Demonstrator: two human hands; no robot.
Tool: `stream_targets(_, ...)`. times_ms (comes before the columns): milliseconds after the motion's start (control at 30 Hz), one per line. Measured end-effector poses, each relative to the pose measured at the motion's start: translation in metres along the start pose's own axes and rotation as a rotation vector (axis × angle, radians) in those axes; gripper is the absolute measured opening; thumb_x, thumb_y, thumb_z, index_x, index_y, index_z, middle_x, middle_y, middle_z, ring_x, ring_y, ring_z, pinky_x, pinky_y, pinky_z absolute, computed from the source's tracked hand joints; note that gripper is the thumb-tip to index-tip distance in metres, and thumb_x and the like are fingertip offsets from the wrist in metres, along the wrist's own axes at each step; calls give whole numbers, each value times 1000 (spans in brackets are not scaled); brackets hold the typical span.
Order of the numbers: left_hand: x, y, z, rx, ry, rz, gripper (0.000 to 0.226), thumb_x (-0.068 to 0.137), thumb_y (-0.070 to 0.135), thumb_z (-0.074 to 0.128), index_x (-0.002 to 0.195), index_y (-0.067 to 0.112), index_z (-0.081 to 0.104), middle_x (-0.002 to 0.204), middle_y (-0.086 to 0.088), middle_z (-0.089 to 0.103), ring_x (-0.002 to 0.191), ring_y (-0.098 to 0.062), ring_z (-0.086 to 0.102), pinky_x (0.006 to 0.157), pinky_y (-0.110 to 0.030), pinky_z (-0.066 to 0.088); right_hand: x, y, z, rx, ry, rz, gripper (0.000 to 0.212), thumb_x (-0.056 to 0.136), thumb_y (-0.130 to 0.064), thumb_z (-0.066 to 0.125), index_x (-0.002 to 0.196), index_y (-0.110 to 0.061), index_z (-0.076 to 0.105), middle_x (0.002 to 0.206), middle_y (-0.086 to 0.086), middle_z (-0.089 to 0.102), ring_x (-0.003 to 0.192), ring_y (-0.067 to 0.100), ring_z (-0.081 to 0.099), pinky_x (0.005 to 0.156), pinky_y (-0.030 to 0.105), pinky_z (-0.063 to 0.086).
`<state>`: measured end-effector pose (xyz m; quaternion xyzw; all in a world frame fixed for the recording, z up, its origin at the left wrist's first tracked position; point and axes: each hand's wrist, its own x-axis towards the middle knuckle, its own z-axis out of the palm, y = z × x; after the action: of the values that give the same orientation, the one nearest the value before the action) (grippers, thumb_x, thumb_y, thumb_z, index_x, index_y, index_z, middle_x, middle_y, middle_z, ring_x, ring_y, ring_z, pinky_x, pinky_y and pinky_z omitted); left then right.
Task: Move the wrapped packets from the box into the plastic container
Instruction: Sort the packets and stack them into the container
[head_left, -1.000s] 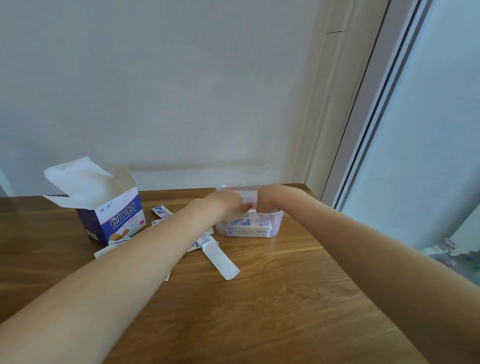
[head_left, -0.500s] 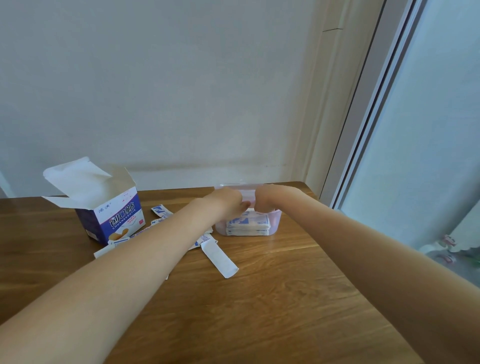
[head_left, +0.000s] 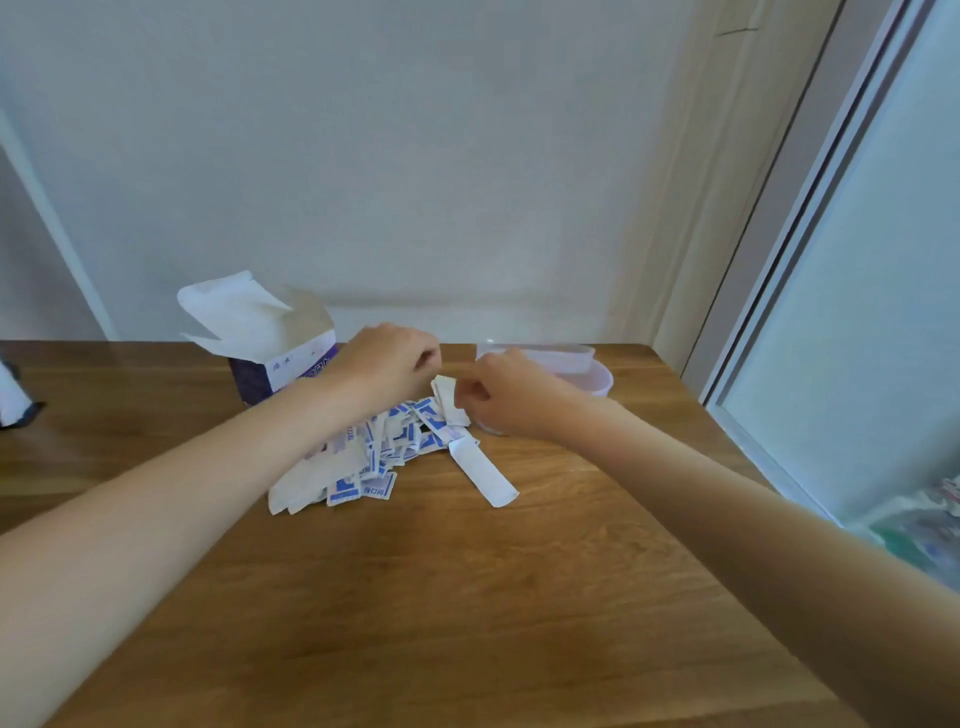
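An open purple-and-white box (head_left: 283, 364) stands at the back of the wooden table (head_left: 467, 597), flaps up. In front of it lies a loose pile of blue-and-white wrapped packets (head_left: 374, 457), with one long white strip (head_left: 483, 473) at its right edge. The clear plastic container (head_left: 589, 371) sits at the back right, partly hidden by my right hand; its contents cannot be made out. My right hand (head_left: 511, 400) pinches a small white bundle of packets (head_left: 448, 400) above the pile. My left hand (head_left: 389, 366) is curled just left of that bundle, fingertips at its top.
A pale wall runs behind the table. A glass sliding door and its frame (head_left: 779, 260) stand along the table's right edge. A small dark-and-white object (head_left: 13, 400) shows at the far left edge.
Both hands have left the container and moved left over the table. A large pile of packets now lies in front of the box. The view has tilted down and shifted.
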<state>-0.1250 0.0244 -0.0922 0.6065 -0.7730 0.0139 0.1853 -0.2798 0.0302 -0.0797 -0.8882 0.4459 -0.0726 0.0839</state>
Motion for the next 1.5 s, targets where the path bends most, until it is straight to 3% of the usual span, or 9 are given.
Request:
stream_targets(200, -51, -48, -17, 80, -301, -120, 24, 89, 20, 52, 111, 17, 60, 87, 8, 54, 84, -13, 51, 71, -30, 42, 31, -37, 65, 41, -78, -103, 47, 96, -24, 44, 142, -21, 34, 147, 11, 33, 133, 31, 31, 109, 40, 25)
stream_targets(400, -81, -76, 5, 153, -552, -277, 65, 70, 50, 69, 124, 28, 39, 116, 1, 36, 110, -22, 40, 94, -34, 41, 32, -51, 96, -115, -155, -211, 53, 97, -38, 37, 147, -33, 19, 157, -7, 13, 144, 24, 5, 116, 48, 9)
stream_targets(667, -86, -64, 14, -87, -308, -108, 20, 85, 23, 64, 105, 22, 62, 109, 4, 47, 102, -13, 51, 81, -23, 42, 12, -29, 92, -22, -50, -193, 43, 95, -36, 46, 136, -21, 44, 146, -1, 38, 138, 18, 28, 112, 32, 22)
stream_targets(800, -78, -52, 12, -229, -213, -122, 25, 91, 13, 55, 113, 18, 67, 115, 2, 62, 101, -17, 59, 86, -29, 48, -1, -9, 78, 60, -11, -149, 28, 93, -24, 52, 119, -13, 56, 134, 2, 50, 124, 16, 45, 100, 24, 36)
stream_targets(933, -67, -47, 3, -272, -26, -193, 24, 92, 11, 50, 108, 13, 68, 88, -5, 62, 68, -14, 50, 59, -16, 36, 0, -4, 66, 287, 130, 6, 27, 92, -15, 53, 119, -15, 57, 127, 1, 57, 113, 16, 56, 88, 22, 45)
stream_targets(1067, -58, -43, -11, -392, 129, -277, 16, 89, 14, 58, 98, 5, 67, 91, -10, 70, 61, -8, 58, 60, -23, 42, 9, -13, 51, 600, 210, 100, 43, 89, -19, 59, 130, -13, 46, 131, 2, 54, 120, 17, 52, 99, 29, 44)
stream_targets(1200, -56, -42, -12, -500, 25, -303, 18, 87, 17, 63, 94, 1, 67, 83, -8, 69, 56, -2, 60, 65, -29, 50, 16, -25, 36, 648, 225, 74, 59, 85, -27, 65, 137, -20, 37, 138, -1, 46, 123, 16, 48, 103, 36, 43)
stream_targets(1333, -59, -35, -7, -667, -115, -300, 14, 87, 15, 63, 98, 7, 66, 95, -7, 70, 78, -14, 64, 67, -23, 53, 19, -27, 30, 393, 213, 20, 32, 88, -20, 61, 119, -14, 58, 120, 3, 62, 93, 9, 57, 77, 22, 45)
stream_targets(1500, -61, -31, -2, -755, -120, -362, 32, 85, 9, 64, 116, 18, 59, 103, 3, 66, 93, -15, 64, 71, -19, 53, 12, -17, 31, 664, 259, 174, 7, 85, -16, 65, 89, -10, 65, 71, -2, 63, 43, 0, 48, 44, 12, 38)
